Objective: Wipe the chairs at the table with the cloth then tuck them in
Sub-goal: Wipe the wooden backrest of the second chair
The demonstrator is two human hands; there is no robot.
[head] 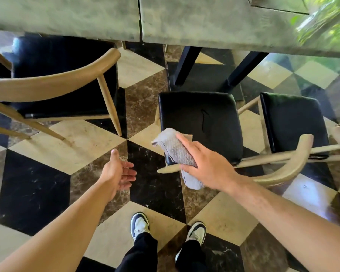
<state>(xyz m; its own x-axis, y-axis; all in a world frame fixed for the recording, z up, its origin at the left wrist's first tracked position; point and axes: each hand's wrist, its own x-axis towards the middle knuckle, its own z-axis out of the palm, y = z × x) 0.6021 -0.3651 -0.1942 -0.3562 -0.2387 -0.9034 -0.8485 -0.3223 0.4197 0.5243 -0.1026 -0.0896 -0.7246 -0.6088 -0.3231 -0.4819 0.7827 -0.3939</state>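
Wiping step judged in hand. A grey cloth (175, 154) is held by the right hand (206, 169), fingers (185, 141) laid fairly straight over it and thumb beneath, at the near left corner of the black seat of the middle chair (200, 122); part of the cloth hangs off the seat edge. The left hand (120, 171) is held free above the floor (33, 193), fingers loosely spread, nothing grasped. The left chair (53, 81) is seen partly under the surface (204, 22); the right chair (294, 122) stands out, turned. Next move judged: cloth to be swept across the seat and curved backrest, then the chair pushed in square beneath the surface.
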